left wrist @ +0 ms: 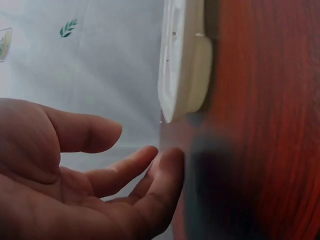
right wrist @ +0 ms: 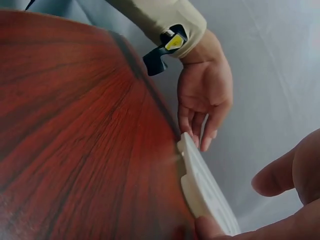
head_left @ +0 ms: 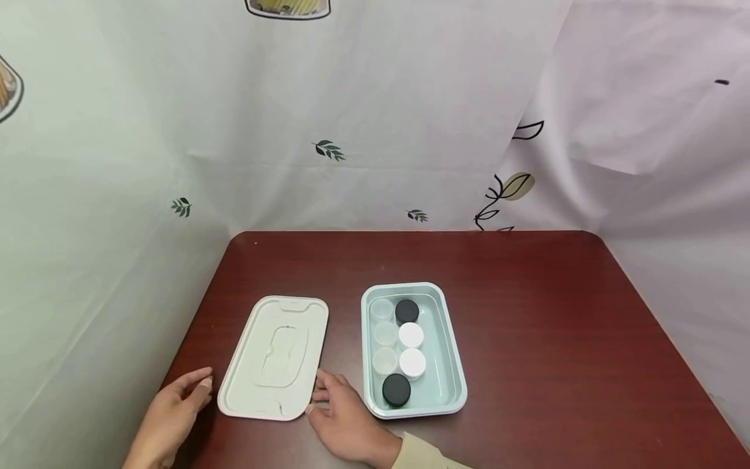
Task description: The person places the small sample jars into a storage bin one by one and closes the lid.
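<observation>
A flat cream-white plastic lid (head_left: pixel 281 358) with rounded corners lies on the table, left of a pale blue tray. Beside its left edge is my left hand (head_left: pixel 176 407), fingers loosely bent; in the left wrist view a gap shows between the fingertips (left wrist: pixel 170 160) and the lid (left wrist: pixel 187 65). My right hand (head_left: pixel 346 417) is at the lid's lower right edge. In the right wrist view one fingertip (right wrist: pixel 207 227) meets the lid (right wrist: pixel 207 187), while the thumb stands away from it. Neither hand grips anything.
The pale blue tray (head_left: pixel 442 365) holds several small round containers: black-capped ones (head_left: pixel 396 390), white-capped ones (head_left: pixel 413 363) and translucent ones (head_left: pixel 385 361). It stands just right of my right hand on the dark red wooden table (head_left: pixel 545 339). Patterned cloth (head_left: pixel 375 98) hangs behind and at the sides.
</observation>
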A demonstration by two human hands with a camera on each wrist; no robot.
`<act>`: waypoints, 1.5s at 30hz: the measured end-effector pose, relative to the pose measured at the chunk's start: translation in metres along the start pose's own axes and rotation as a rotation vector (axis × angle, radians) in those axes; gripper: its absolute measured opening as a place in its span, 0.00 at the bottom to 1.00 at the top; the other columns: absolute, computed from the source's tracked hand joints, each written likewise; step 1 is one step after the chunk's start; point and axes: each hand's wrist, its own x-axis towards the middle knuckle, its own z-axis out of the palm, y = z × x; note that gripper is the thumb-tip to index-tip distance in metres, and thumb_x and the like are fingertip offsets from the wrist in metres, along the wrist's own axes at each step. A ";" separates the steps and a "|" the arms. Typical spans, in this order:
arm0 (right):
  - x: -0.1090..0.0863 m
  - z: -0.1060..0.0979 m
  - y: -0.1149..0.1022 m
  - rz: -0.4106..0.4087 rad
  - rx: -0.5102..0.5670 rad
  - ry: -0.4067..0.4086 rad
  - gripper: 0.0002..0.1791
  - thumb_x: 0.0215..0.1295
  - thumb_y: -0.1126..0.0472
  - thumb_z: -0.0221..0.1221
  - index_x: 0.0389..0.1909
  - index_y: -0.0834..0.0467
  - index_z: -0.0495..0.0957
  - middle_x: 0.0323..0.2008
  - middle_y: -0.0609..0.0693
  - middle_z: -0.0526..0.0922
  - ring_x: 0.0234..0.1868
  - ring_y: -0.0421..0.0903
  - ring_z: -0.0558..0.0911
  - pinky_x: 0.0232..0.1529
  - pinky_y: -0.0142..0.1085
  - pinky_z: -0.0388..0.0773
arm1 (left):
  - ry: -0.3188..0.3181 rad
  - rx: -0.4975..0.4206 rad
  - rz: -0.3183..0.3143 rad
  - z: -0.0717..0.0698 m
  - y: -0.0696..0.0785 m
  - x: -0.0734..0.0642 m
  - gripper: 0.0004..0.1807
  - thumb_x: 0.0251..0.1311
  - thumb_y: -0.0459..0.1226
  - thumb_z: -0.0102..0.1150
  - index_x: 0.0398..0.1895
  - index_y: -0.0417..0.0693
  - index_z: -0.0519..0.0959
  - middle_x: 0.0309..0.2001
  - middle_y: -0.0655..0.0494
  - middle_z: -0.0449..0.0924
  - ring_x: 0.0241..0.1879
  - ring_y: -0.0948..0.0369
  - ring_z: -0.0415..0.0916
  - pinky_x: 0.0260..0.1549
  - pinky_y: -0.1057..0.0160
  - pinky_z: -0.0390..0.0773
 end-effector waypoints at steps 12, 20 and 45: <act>0.013 0.003 0.006 0.035 0.065 0.035 0.31 0.69 0.66 0.62 0.72 0.69 0.70 0.55 0.55 0.76 0.54 0.46 0.85 0.51 0.26 0.81 | 0.022 0.020 0.013 0.009 -0.001 0.003 0.27 0.78 0.36 0.54 0.74 0.30 0.69 0.62 0.35 0.80 0.47 0.66 0.79 0.40 0.71 0.79; 0.010 0.002 -0.002 -0.014 0.127 0.022 0.36 0.71 0.66 0.62 0.77 0.71 0.63 0.61 0.54 0.73 0.56 0.37 0.81 0.54 0.24 0.81 | 0.052 -0.023 0.046 -0.001 0.004 -0.004 0.31 0.74 0.37 0.63 0.75 0.35 0.70 0.61 0.43 0.82 0.45 0.75 0.79 0.42 0.72 0.81; 0.009 -0.126 -0.060 -0.215 0.023 0.352 0.32 0.71 0.70 0.62 0.75 0.60 0.71 0.60 0.59 0.77 0.45 0.46 0.82 0.39 0.29 0.81 | 0.001 -0.558 0.381 0.056 0.106 -0.021 0.26 0.60 0.21 0.68 0.63 0.26 0.77 0.44 0.59 0.90 0.42 0.63 0.89 0.38 0.64 0.88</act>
